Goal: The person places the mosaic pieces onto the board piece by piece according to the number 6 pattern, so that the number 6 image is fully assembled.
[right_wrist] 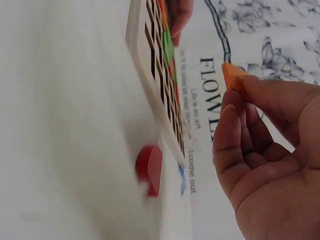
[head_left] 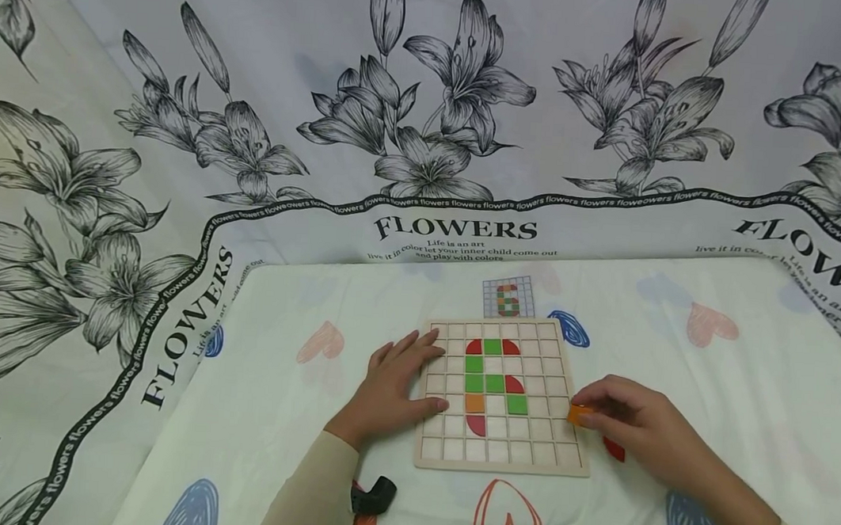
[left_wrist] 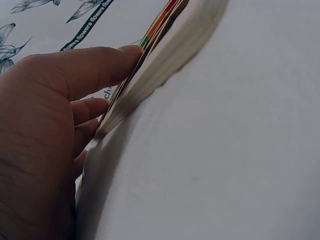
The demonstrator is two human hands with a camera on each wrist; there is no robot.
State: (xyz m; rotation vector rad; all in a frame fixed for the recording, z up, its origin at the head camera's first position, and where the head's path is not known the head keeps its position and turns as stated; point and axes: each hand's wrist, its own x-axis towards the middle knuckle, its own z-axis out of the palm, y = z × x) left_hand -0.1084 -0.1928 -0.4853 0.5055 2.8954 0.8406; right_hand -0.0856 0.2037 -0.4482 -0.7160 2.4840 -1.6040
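A square wooden grid board [head_left: 535,452] lies on the bed-like white surface, with red, green and orange pieces set in several of its cells. My left hand [head_left: 394,384] rests on the board's left edge, fingers spread and thumb on the rim; the left wrist view shows the thumb [left_wrist: 107,70] over that edge. My right hand [head_left: 633,420] pinches an orange block [right_wrist: 233,76] between thumb and fingertips, at the board's right edge. Below that hand a red rounded block [right_wrist: 150,169] lies on the cloth beside the board, partly hidden in the head view.
Behind the board lies a small printed pattern card [head_left: 508,297] with a similar coloured figure. The cloth [head_left: 361,307] has printed hearts. A flower-printed curtain [head_left: 458,98] hangs at the back. Black straps [head_left: 374,498] show near the wrists.
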